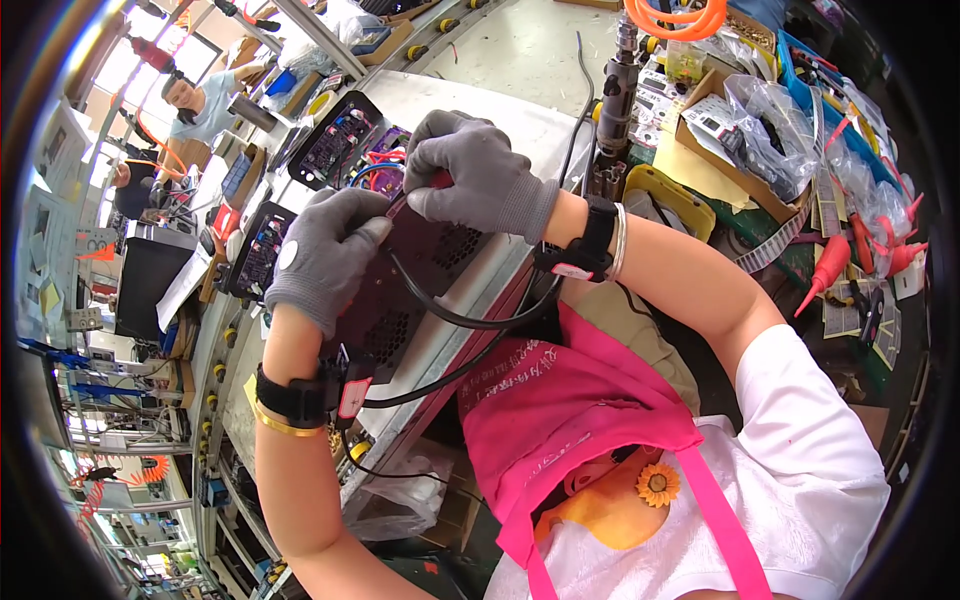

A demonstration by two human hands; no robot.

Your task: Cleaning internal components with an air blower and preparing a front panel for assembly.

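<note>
Both my hands wear grey gloves and work at the edge of a dark metal casing (415, 245) with perforated vents. My left hand (328, 245) is closed, thumb against curled fingers; what it pinches is hidden. My right hand (478, 178) is closed too, at the casing's far edge, with a bit of red showing under its fingers that I cannot make out. Red and blue wires (383, 175) spread out just beyond my fingers. A dark panel with a circuit board (335, 143) lies beyond them. From the casing, a thick black cable (450, 318) loops toward me.
A similar board panel (262, 250) sits at the left on the line. An air screwdriver (618, 95) hangs at the right below an orange coiled hose (680, 18). Further right are a yellow tray (672, 200), a cardboard box (705, 150) and a red blower bulb (828, 270). Another person (205, 115) works far left.
</note>
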